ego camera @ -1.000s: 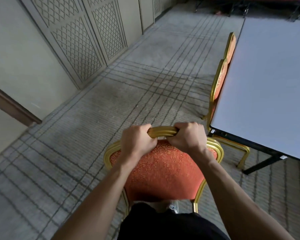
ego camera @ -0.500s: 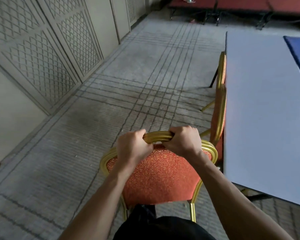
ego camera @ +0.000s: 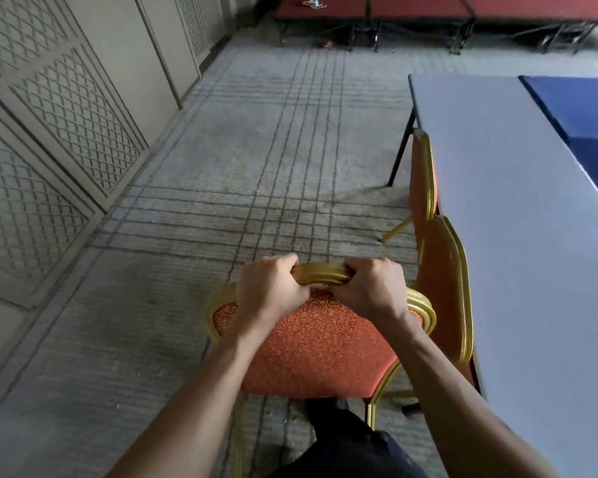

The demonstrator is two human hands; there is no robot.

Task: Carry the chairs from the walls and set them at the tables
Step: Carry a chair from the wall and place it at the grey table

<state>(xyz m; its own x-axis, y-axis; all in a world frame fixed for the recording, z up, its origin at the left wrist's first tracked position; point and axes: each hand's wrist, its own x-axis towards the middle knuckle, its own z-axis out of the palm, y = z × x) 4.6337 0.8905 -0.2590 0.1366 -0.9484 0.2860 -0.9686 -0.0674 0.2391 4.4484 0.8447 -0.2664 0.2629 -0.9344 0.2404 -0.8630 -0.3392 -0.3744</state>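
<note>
An orange-upholstered chair (ego camera: 321, 343) with a gold frame is right in front of me, its back facing me. My left hand (ego camera: 270, 288) and my right hand (ego camera: 370, 288) both grip the gold top rail, side by side. To the right stands a long white table (ego camera: 518, 215). Two matching chairs are set along its left edge, the nearer chair (ego camera: 444, 288) just right of mine and the farther chair (ego camera: 423, 177) beyond it. The legs of the chair I hold are mostly hidden behind my arms and body.
A panelled wall (ego camera: 66, 115) with lattice doors runs along the left. Patterned carpet (ego camera: 256, 167) stretches ahead between wall and table. A blue cloth (ego camera: 580, 108) lies on the table's far right. Red platforms on black legs (ego camera: 377, 12) line the far end.
The view has moved forward alongside the table. The two set chairs and the table edge are now closer on my right. Both hands keep the same grip on the chair's top rail.
</note>
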